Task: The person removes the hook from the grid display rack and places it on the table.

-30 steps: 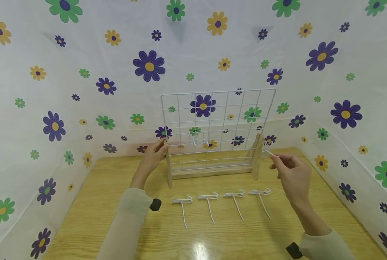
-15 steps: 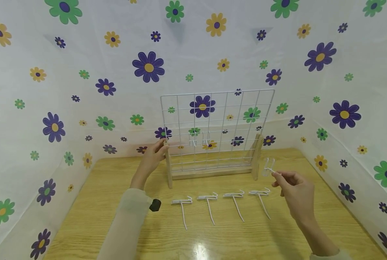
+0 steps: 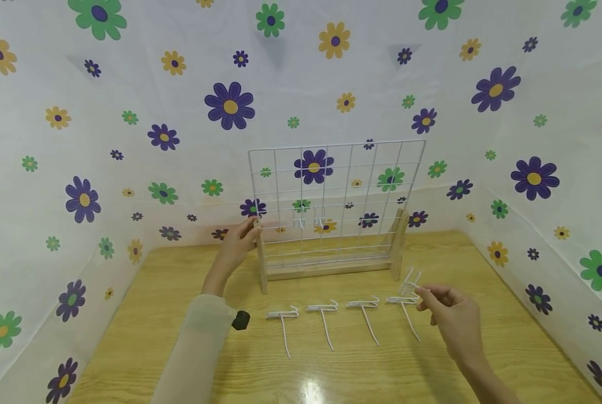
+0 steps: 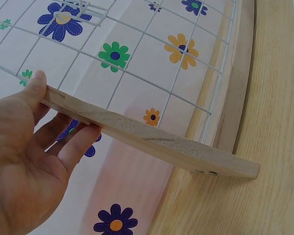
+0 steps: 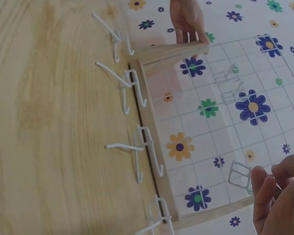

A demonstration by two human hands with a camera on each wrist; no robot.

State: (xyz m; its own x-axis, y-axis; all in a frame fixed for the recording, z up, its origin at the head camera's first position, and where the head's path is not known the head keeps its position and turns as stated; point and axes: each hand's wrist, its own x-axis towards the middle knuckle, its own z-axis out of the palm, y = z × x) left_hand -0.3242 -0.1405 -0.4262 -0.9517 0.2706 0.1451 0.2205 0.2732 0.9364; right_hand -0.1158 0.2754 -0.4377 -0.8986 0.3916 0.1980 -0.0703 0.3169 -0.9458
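A white wire grid panel stands upright in a wooden frame at the back of the table. My left hand holds the frame's left wooden post, thumb on one side and fingers on the other. Between thumb and fingers of my right hand, a white wire display hook is pinched by its prong, its two-hooked end pointing up and away. It hangs near the rightmost of several matching hooks lying in a row before the frame, such as this loose hook. Two hooks hang on the grid, left of centre.
The frame's bottom rail and right wooden post stand on the wood-grain table. White flower-printed sheeting walls the back and both sides.
My right hand has brought its hook from beside the right post down and toward me, close to the rightmost loose hook. The left hand keeps its hold on the post.
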